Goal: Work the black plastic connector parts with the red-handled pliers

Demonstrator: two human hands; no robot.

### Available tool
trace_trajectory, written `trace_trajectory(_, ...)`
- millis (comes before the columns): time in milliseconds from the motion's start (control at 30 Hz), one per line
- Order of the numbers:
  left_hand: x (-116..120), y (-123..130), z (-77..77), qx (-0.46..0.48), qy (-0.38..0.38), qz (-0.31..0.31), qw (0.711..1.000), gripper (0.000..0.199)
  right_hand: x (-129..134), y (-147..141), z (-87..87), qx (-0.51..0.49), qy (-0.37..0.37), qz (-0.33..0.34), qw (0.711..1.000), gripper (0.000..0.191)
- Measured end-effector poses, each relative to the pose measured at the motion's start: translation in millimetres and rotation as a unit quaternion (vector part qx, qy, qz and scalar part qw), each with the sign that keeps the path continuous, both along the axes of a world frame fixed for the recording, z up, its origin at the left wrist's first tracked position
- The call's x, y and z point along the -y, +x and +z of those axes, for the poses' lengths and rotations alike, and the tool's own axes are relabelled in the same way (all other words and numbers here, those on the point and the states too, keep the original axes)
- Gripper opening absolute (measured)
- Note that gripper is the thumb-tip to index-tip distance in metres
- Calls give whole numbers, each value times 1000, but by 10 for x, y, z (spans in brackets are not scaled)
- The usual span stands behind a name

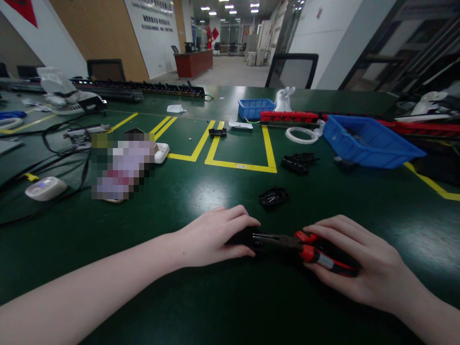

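My right hand (359, 261) is closed around the red and black handles of a pair of long-nose pliers (319, 256). The jaws point left and meet a small black plastic part (244, 237), which my left hand (219, 235) pinches between thumb and fingers. Much of that part is covered by the fingers, and its dark colour blends with the table, so I cannot tell whether the jaws grip it. Just beyond my hands lies a similar black part (273, 197). A few more black parts (299, 163) sit behind it.
Blue bins (372, 143) and a white tape roll (302, 135) stand at the back right, by a red strip (289, 117). To the left are a blurred-out phone (124, 165), a white mouse-like object (46, 188) and black cables (86, 165). Yellow tape (240, 166) marks the green table (172, 306).
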State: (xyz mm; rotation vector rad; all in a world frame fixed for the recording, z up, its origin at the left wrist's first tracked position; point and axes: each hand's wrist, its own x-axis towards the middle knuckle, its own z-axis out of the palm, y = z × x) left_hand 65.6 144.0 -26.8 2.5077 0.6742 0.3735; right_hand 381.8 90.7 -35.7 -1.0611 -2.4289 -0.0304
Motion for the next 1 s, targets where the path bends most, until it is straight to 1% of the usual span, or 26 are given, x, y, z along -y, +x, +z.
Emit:
trace_trajectory(267, -6, -3, 3, -1, -9, -4, 1000, 45, 9, -11, 17, -9, -14, -4, 1000, 35)
trace_trajectory(400, -8, -6, 1, -5, -8, -5, 1000, 45, 7, -16, 15, 3, -12, 1, 1000, 35)
trace_trajectory(600, 0, -24, -8, 2, 14, -17, 1000, 52, 0, -25, 15, 4, 0, 6, 1000, 33)
trace_trajectory(667, 10, -21, 1, 2, 27, -20, 999, 50, 9, -42, 22, 0, -5, 1, 1000, 33)
trace_trajectory(833, 26, -9, 24, -5, 43, -27, 999, 42, 43, -94, 42, -31, -29, -36, 998, 29)
trace_trajectory(1000, 18, -18, 25, -2, 38, -30, 999, 42, 35, -89, 37, -31, -24, -21, 999, 30)
